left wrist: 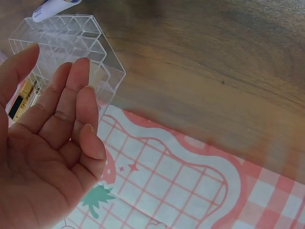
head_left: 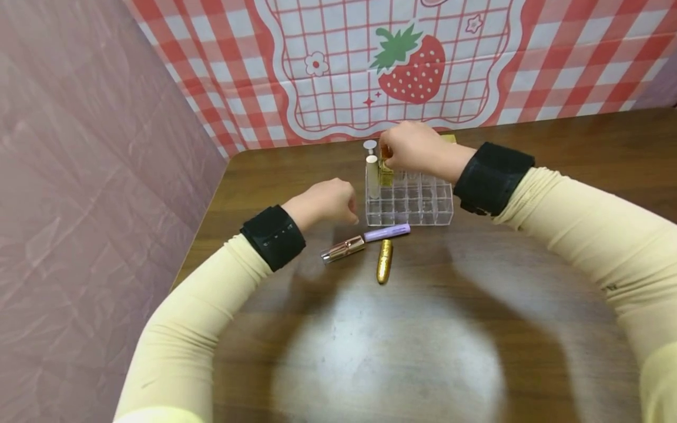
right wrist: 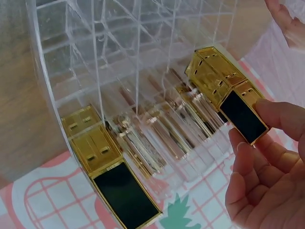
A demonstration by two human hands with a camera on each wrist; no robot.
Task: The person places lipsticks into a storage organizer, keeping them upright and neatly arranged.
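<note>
Head view: your left hand [head_left: 327,202] is empty, fingers loosely bent; three loose tubes [head_left: 388,232] remain on the worktop [head_left: 285,167]; your right hand [head_left: 415,145] pinches one gold lipstick [right wrist: 214,78] at the clear rack [head_left: 423,218], where other cosmetics [right wrist: 97,150] already stand.

Three tubes [head_left: 388,232] before the organizer [head_left: 410,219]

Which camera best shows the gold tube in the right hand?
The right wrist: it shows the gold tube close up, black end included, pinched by the right hand. The head view shows only part, below that hand. The left wrist has a gold piece at its left edge; whether it's the same, I can't tell.
</note>
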